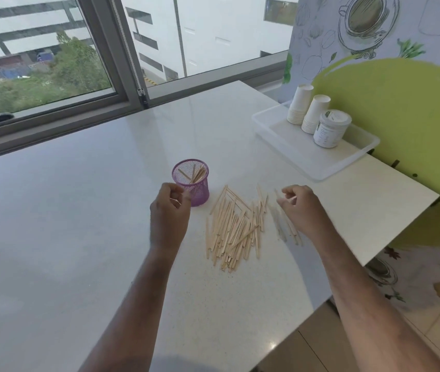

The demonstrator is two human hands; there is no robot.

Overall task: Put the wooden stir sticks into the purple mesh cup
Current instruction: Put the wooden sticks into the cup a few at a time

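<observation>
Left hand: the left hand (170,210) is at centre frame, raised above the white table (79,210), fingers curled inward toward the palm. It sits just in front of the cup and overlaps the cup's lower left edge in this view. Whether the curled fingers hold a stick cannot be told; nothing shows plainly between them.

Right hand: the right hand (300,208) is right of centre, fingers loosely curled, thumb and forefinger drawn together. A short pale sliver shows at the fingertips (280,202); motion blur prevents confirming a pinched stick. Blurred sticks lie on the table directly beneath this hand.

Purple mesh cup: the purple mesh cup (194,187) stands upright on the table, just above centre frame, left of the pile. Several sticks (196,175) lean inside it.

Stir stick pile: the loose pile of wooden stir sticks (236,226) lies flat on the table between the two hands, fanned roughly lengthwise toward the viewer, near the cup but not touching it.

Tray: a clear plastic tray (294,149) at right of frame holds two stacks of paper cups (308,108) and a white lidded tub (331,128).
</observation>
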